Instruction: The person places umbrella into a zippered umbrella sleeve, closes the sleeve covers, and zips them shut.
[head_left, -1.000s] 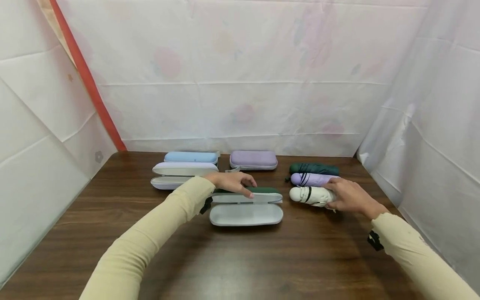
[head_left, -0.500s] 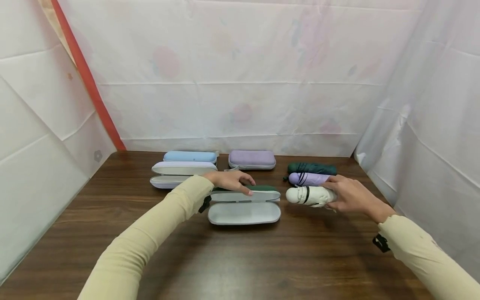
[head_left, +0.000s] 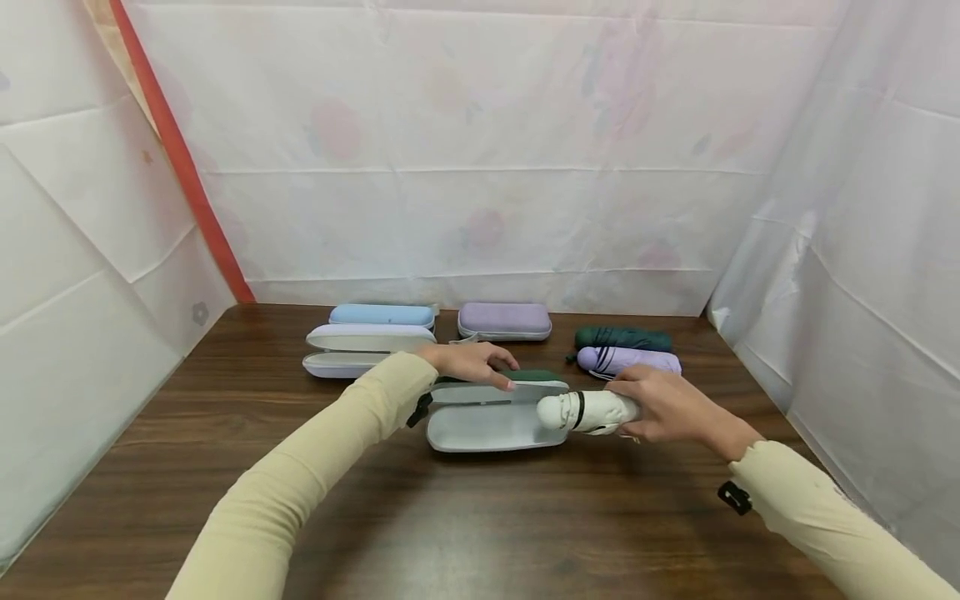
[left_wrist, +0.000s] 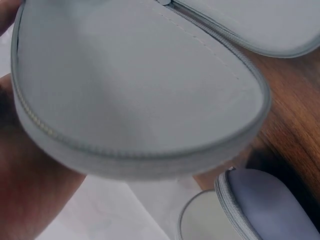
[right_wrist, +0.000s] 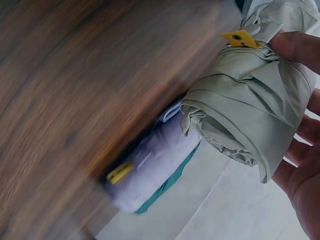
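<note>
Seemingly loading: right hand (head_left: 666,406) grips white umbrella (head_left: 600,411), left hand (head_left: 471,363) pinches lid (head_left: 536,391) of open case (head_left: 480,429); next probably calls for lowering umbrella inside

Dark brown wood-grain table (head_left: 480,517) spans below left hand (head_left: 468,365) and right hand (head_left: 667,407), dull pale glare on the stretch nearer the camera than both. Beyond the hands, back sheet (head_left: 420,108) hangs as wall, white, faint pink prints, horizontal creases; red strip (head_left: 176,158) slants down to table's far corner, out past left hand. Creased whitish left sheet (head_left: 67,242) outside left hand, greyer right sheet (head_left: 862,267) outside right hand, soft light overall.
</note>
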